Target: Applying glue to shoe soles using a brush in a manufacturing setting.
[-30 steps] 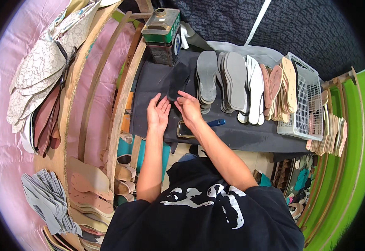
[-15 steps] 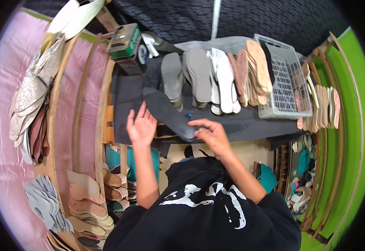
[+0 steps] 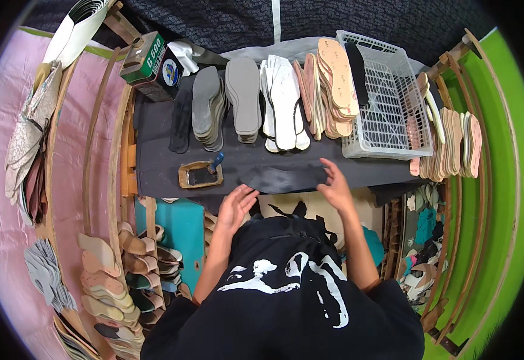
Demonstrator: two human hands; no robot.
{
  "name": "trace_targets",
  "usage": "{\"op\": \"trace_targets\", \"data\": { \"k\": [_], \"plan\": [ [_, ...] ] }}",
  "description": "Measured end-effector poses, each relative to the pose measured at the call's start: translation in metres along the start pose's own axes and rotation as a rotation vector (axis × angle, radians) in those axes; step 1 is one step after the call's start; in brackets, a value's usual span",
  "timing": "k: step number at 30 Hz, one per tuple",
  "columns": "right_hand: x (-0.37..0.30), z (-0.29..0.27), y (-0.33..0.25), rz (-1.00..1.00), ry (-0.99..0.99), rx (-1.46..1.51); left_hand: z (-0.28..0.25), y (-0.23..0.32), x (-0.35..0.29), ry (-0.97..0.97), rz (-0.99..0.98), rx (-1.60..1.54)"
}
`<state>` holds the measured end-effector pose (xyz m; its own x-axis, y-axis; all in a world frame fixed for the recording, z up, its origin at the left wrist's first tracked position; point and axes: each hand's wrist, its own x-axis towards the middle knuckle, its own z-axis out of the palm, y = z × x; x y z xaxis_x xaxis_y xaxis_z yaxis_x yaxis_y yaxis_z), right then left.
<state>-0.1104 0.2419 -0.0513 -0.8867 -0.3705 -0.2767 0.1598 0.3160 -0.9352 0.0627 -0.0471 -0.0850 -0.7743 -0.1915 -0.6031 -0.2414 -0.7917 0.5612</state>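
My left hand (image 3: pixel 236 207) hovers at the table's near edge, palm inward, fingers stretched and apart from anything I can name. To its right, my right hand (image 3: pixel 336 187) is raised with thumb and fingers spread. Between them lies a dark, slightly shiny patch (image 3: pixel 283 179) on the black table cover; whether it is a black shoe sole lying flat or a smear on the cover, I cannot tell. Left of it sits a shallow, crusted tray (image 3: pixel 184 176) with a blue-handled brush (image 3: pixel 217 161) leaning in it. One black sole (image 3: pixel 181 117) lies farther back on the left.
Stacks of grey soles (image 3: pixel 244 99), white insoles (image 3: pixel 284 105) and tan insoles (image 3: pixel 337 78) line the table's back. A clear plastic crate (image 3: pixel 388 147) stands right of them, a metal can (image 3: pixel 154 69) at the far left. Wooden racks (image 3: pixel 97 150) flank both sides.
The black sole held slanted between my hands no longer shows in that grip. My left hand has come right and nearer me, my right hand rightward. The tray is now uncovered; the view has shifted.
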Motion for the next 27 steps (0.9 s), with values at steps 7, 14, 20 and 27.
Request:
{"op": "trace_targets", "data": {
  "k": [7,14,20,27],
  "plan": [
    [0.019,0.018,-0.007,-0.026,-0.053,-0.169,0.011,0.002,0.012,0.211,0.175,0.05],
    [0.004,0.03,-0.019,-0.542,0.077,-0.697,0.015,-0.005,-0.024,0.234,0.352,0.288],
    [0.022,0.106,-0.055,-0.295,-0.268,-0.247,-0.018,0.05,-0.035,0.368,0.843,0.596],
    [0.056,0.223,-0.086,-0.416,-0.15,-0.058,-0.039,0.143,-0.031,0.312,0.879,1.554]
  ]
}}
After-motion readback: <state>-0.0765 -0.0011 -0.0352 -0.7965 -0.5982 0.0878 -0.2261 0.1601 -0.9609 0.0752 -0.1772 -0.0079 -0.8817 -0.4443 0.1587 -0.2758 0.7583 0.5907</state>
